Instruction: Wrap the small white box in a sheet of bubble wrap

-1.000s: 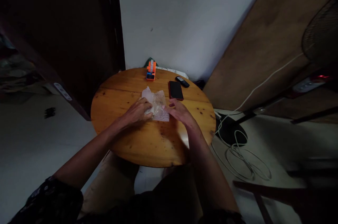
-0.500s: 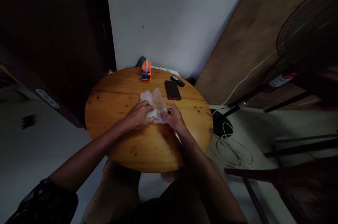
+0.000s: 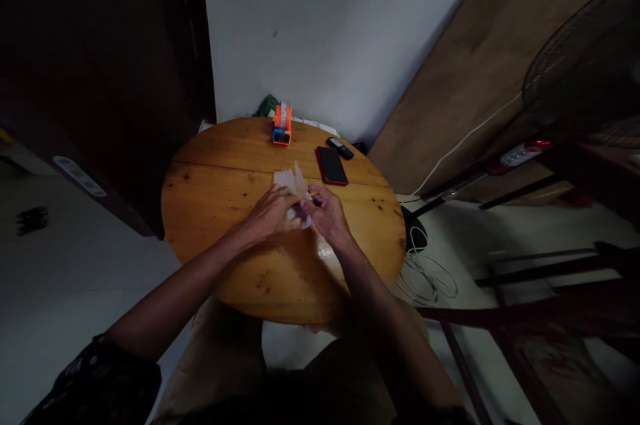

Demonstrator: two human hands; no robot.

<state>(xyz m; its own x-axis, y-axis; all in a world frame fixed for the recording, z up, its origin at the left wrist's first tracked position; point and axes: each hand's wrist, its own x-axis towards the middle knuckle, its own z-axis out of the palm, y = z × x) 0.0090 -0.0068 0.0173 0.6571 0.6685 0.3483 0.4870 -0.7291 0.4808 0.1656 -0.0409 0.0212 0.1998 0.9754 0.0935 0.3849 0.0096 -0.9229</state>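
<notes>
A crinkled, translucent sheet of bubble wrap (image 3: 285,178) lies near the middle of the round wooden table (image 3: 220,205), partly covered by my fingers. My left hand (image 3: 274,213) is closed on its left and near part, knuckles up. From the other side, my right hand (image 3: 327,217) pinches the wrap's right edge between thumb and fingers. The two hands nearly meet over it. A raised flap (image 3: 300,178) stands up at its far side. Whether anything is inside the wrap is hidden.
An orange and blue tape dispenser (image 3: 282,125) stands at the table's far edge. Right of it lie a black phone with a red edge (image 3: 332,165) and a dark remote-like device (image 3: 341,147). A coiled white cable (image 3: 425,278), a chair (image 3: 500,318) and a fan (image 3: 585,65) are at right.
My right hand has come left and inward, bringing the wrap's right side toward my left hand. The wrap shows narrower, its flap more upright. The view has shifted slightly.
</notes>
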